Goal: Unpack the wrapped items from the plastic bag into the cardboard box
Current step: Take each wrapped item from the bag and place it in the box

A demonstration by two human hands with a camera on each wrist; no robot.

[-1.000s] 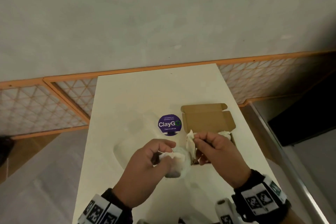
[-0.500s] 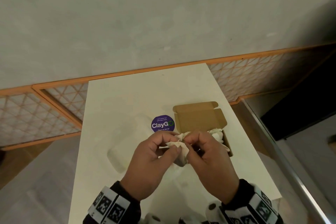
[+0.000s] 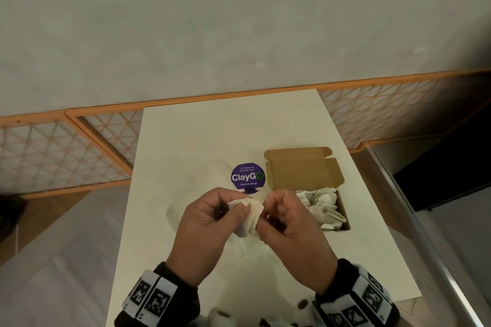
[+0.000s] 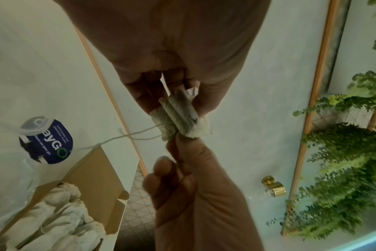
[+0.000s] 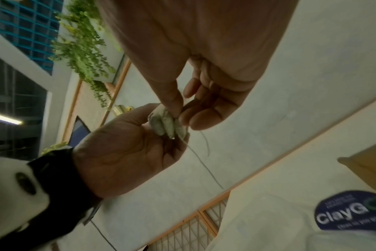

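A small bundle of white wrapped items point(image 3: 248, 218) is held above the table between both hands. My left hand point(image 3: 237, 203) grips its left side with thumb and curled fingers. My right hand point(image 3: 268, 211) pinches its right edge. In the left wrist view the bundle point(image 4: 180, 115) shows several folded packets, with a thin string point(image 4: 127, 135) trailing off. The right wrist view shows my right hand point(image 5: 178, 113) pinching the bundle point(image 5: 166, 124). To the right stands the open cardboard box point(image 3: 342, 210), with more wrapped items point(image 3: 322, 204) inside. The clear plastic bag point(image 3: 186, 188) lies flat to the left.
A purple round ClayGo sticker point(image 3: 247, 176) sits on the white table point(image 3: 228, 135) beside the box lid point(image 3: 300, 170). An orange-framed lattice screen point(image 3: 66, 151) and a grey wall stand behind the table. Hanging green plants point(image 4: 344, 169) show in the wrist views.
One second ago my right hand held a white piece pulled up away from the left hand. The hands have come together and both now hold the bundle.
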